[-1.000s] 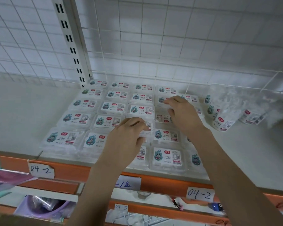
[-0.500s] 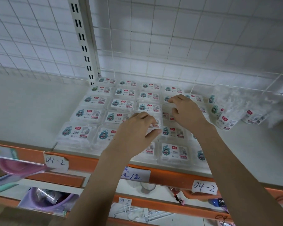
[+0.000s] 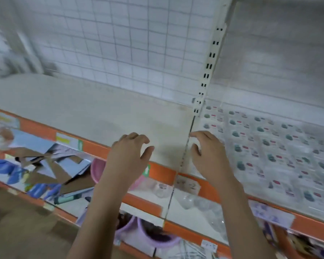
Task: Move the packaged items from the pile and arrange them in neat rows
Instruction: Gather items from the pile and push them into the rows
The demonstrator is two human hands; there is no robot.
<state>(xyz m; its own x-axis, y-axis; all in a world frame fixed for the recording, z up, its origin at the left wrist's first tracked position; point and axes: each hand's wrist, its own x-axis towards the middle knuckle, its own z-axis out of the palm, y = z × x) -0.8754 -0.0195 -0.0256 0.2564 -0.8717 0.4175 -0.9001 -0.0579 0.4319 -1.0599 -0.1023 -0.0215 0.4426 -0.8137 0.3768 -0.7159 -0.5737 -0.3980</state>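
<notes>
The packaged items (image 3: 266, 144) lie in neat rows on the white shelf (image 3: 101, 109), now at the right of the head view and blurred by motion. Each is a clear flat pack with a teal and red label. My left hand (image 3: 129, 157) hovers over the shelf's front edge with fingers curled and apart, holding nothing. My right hand (image 3: 208, 156) is just left of the rows, near the shelf seam, also with spread fingers and nothing in it. The loose pile is out of view.
A slotted upright post (image 3: 208, 71) and wire grid (image 3: 120, 43) back the shelf. Orange price rails (image 3: 157, 171) with labels run along the front. Lower shelves hold pink and purple plastic basins (image 3: 153, 234), clear cups (image 3: 187, 200) and flat printed packs (image 3: 45, 165).
The view has swung sharply left, so the rows slid to the right. Both hands have lifted off the packs and now hang over the bare shelf section and its edge.
</notes>
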